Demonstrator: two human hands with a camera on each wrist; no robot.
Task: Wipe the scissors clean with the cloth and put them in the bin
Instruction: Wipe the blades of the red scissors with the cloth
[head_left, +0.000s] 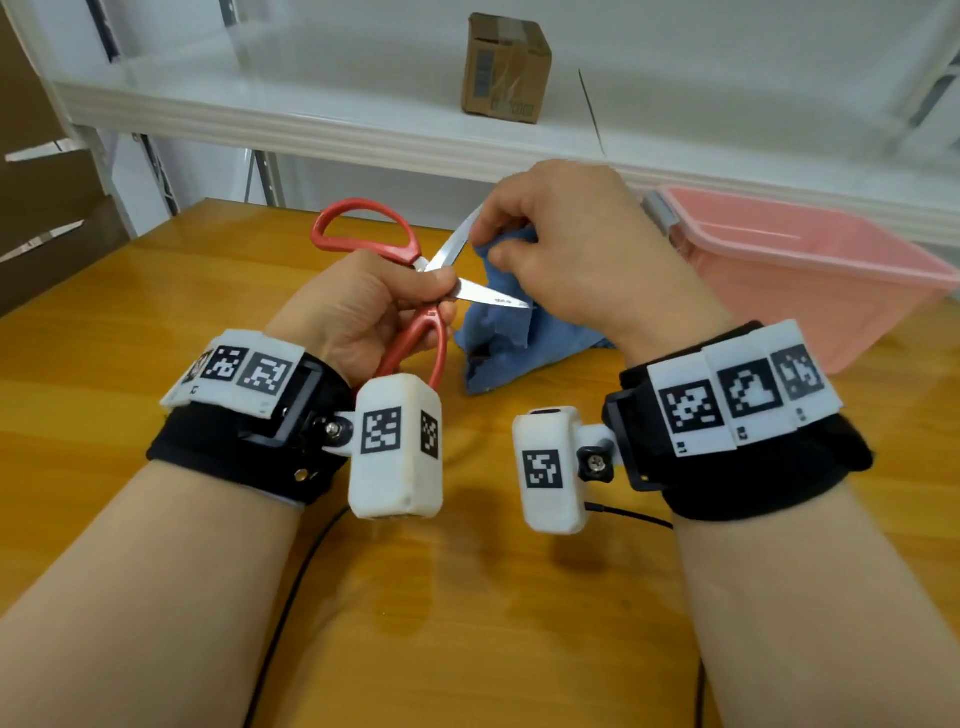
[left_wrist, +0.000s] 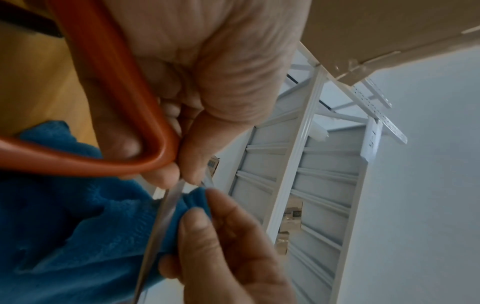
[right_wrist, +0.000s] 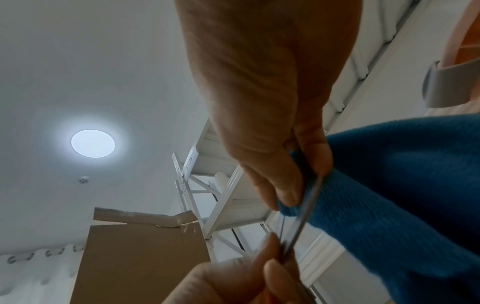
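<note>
Behind my counter (head_left: 156, 322) runs white shelving. My left hand (head_left: 358, 306) curls round the open red scissors (head_left: 415, 260), hiding the pivot; my right hand (head_left: 571, 249) pinches the blue cloth (head_left: 498, 332) over one blade, covering its tip. Pink bin (head_left: 810, 270) sits far right, its far end cut off.

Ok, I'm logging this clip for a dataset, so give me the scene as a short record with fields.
left hand: grips the scissors near the pivot, blades spread open
right hand: pinches the blue cloth around one blade
bin: pink, on the table, right of the hands, nothing seen inside
shelf: holds a cardboard box
stage: wiping, scissors not yet binned
</note>
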